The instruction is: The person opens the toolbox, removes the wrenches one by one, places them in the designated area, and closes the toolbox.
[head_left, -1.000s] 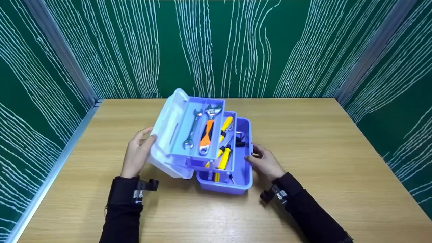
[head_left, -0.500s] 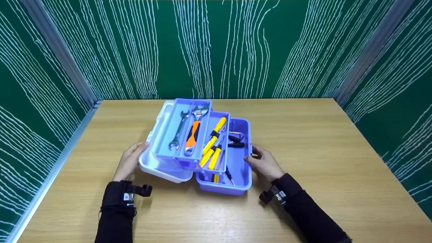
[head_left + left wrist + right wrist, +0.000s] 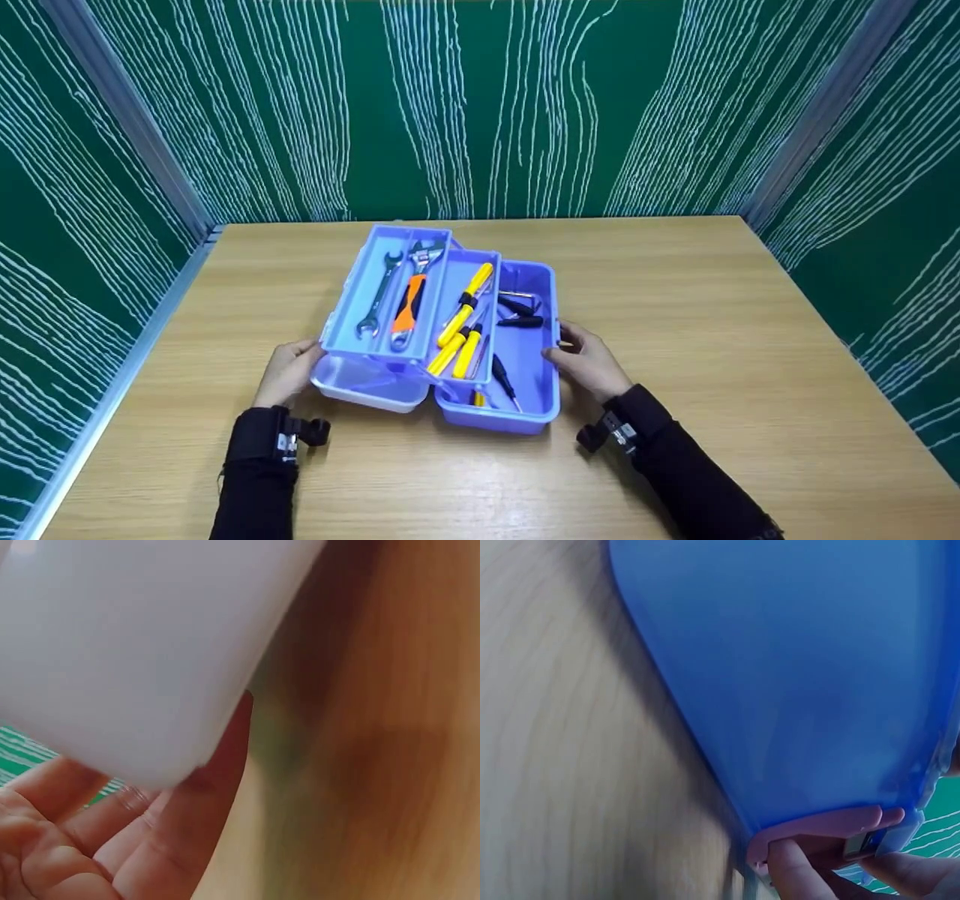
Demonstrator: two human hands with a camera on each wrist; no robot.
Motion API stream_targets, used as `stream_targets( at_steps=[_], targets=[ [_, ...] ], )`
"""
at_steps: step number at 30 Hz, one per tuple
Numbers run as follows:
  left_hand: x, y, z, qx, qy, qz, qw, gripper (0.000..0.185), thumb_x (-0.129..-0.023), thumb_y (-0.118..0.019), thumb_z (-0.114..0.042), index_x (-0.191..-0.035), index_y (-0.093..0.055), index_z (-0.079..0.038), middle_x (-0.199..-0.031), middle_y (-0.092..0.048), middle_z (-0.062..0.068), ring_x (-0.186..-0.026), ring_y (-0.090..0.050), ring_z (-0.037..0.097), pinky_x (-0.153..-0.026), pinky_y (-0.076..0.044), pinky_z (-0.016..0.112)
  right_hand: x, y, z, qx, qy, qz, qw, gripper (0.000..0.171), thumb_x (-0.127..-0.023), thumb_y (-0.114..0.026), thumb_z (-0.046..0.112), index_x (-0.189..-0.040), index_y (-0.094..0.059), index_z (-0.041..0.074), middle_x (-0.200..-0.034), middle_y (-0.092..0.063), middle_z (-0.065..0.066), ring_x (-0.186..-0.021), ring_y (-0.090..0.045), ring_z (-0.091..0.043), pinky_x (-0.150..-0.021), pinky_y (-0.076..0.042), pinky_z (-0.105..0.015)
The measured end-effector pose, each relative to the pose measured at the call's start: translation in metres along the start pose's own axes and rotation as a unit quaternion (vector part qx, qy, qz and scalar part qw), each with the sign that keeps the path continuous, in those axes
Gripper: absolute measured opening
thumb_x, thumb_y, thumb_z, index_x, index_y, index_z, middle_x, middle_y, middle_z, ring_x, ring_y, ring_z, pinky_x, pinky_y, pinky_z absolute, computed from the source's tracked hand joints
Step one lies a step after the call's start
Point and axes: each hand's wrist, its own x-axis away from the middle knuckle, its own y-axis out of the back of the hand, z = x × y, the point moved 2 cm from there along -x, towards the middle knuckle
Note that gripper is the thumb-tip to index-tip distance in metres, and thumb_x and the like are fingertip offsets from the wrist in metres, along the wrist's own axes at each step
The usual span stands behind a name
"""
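on the wooden table (image 3: 690,300), we see the toolbox (image 3: 529,375) open, its orange wrench (image 3: 409,304) showing only in the head view. the left hand (image 3: 285,373) lays straightened fingers against the pale lid (image 3: 367,388); the right hand (image 3: 598,365) pinches the toolbox's side, where its wrist view alone gives us a pink latch (image 3: 825,823).

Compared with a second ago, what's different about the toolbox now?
The lid has swung further open, down to the left, and the upper tray and lower tray have shifted left with it. The left hand has followed the lid down. The base stayed put, the right hand holding it.
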Motion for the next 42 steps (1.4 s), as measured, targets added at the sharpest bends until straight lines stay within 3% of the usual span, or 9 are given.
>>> stream_targets(
  at_steps=[3,7,10,23,28,30,35,38,42],
  targets=[
    [0.001,0.000,0.001,-0.052,-0.020,-0.017,0.9983,0.039,-0.098,-0.047,-0.015,-0.126,-0.060,0.010,-0.119,-0.065,0.029,-0.106,-0.065,0.032,-0.090,-0.054,0.036,0.000,0.000,0.001,-0.001,0.001,0.000,1.000,0.064,-0.088,-0.061,0.003,-0.146,-0.037,-0.008,-0.139,-0.048,-0.031,-0.120,-0.057,-0.036,-0.094,-0.053,-0.029],
    [0.002,-0.002,0.002,-0.068,-0.023,-0.029,0.9969,0.034,-0.096,-0.047,-0.010,-0.114,-0.068,0.010,-0.096,-0.073,0.022,-0.078,-0.065,0.016,-0.070,-0.051,0.025,0.001,-0.001,0.001,0.002,0.004,0.002,1.000,0.064,-0.088,-0.061,0.003,-0.146,-0.037,-0.008,-0.139,-0.048,-0.032,-0.120,-0.056,-0.038,-0.093,-0.054,-0.029],
    [0.001,-0.004,0.003,-0.074,-0.028,-0.034,0.9963,0.031,-0.097,-0.049,-0.010,-0.108,-0.070,0.010,-0.089,-0.073,0.018,-0.070,-0.060,0.008,-0.066,-0.048,0.022,0.000,0.000,0.000,0.002,0.003,0.003,1.000,0.064,-0.088,-0.062,0.003,-0.146,-0.037,-0.008,-0.140,-0.048,-0.032,-0.121,-0.055,-0.039,-0.092,-0.053,-0.027],
    [0.004,-0.008,0.004,-0.102,-0.030,-0.031,0.9938,0.029,-0.098,-0.054,-0.013,-0.108,-0.071,0.008,-0.088,-0.074,0.019,-0.071,-0.060,0.010,-0.068,-0.048,0.025,-0.001,0.000,-0.001,0.011,0.008,0.004,1.000,0.064,-0.088,-0.062,0.004,-0.145,-0.037,-0.009,-0.137,-0.049,-0.033,-0.117,-0.058,-0.035,-0.090,-0.053,-0.025],
    [0.008,-0.004,-0.001,-0.122,-0.041,-0.032,0.9911,0.028,-0.098,-0.055,-0.015,-0.111,-0.071,0.004,-0.094,-0.074,0.019,-0.084,-0.066,0.022,-0.080,-0.051,0.034,-0.002,0.000,-0.002,0.015,0.012,0.001,1.000,0.062,-0.087,-0.061,0.003,-0.144,-0.039,-0.009,-0.136,-0.051,-0.032,-0.117,-0.058,-0.034,-0.087,-0.052,-0.021],
    [0.011,0.002,-0.007,-0.122,-0.039,-0.035,0.9912,0.031,-0.099,-0.052,-0.016,-0.117,-0.069,0.004,-0.102,-0.073,0.021,-0.092,-0.067,0.028,-0.083,-0.051,0.037,-0.002,-0.001,-0.002,0.013,0.010,0.002,1.000,0.062,-0.087,-0.062,0.003,-0.144,-0.039,-0.009,-0.137,-0.051,-0.032,-0.117,-0.058,-0.035,-0.086,-0.052,-0.021],
    [0.020,0.020,-0.032,-0.108,-0.036,-0.056,0.9920,0.048,-0.103,-0.044,-0.037,-0.130,-0.060,-0.001,-0.117,-0.068,0.023,-0.103,-0.064,0.033,-0.085,-0.052,0.040,-0.002,-0.001,0.000,0.014,0.006,0.002,1.000,0.063,-0.087,-0.062,0.004,-0.144,-0.039,-0.009,-0.136,-0.051,-0.032,-0.117,-0.058,-0.035,-0.085,-0.053,-0.021],
    [0.024,0.027,-0.054,-0.110,-0.070,-0.075,0.9886,0.053,-0.103,-0.044,-0.042,-0.135,-0.055,-0.001,-0.124,-0.064,0.023,-0.112,-0.062,0.035,-0.093,-0.051,0.046,-0.001,0.000,0.001,0.017,0.000,0.004,1.000,0.065,-0.087,-0.063,0.005,-0.145,-0.037,-0.008,-0.137,-0.050,-0.032,-0.119,-0.057,-0.037,-0.088,-0.054,-0.024],
    [0.024,0.026,-0.089,-0.127,-0.135,-0.096,0.9780,0.047,-0.101,-0.053,-0.030,-0.134,-0.055,0.003,-0.123,-0.065,0.024,-0.111,-0.064,0.037,-0.096,-0.050,0.049,-0.001,0.001,0.002,0.024,-0.004,0.006,1.000,0.066,-0.088,-0.063,0.006,-0.146,-0.036,-0.008,-0.139,-0.049,-0.032,-0.123,-0.054,-0.040,-0.094,-0.054,-0.030]
  ],
)
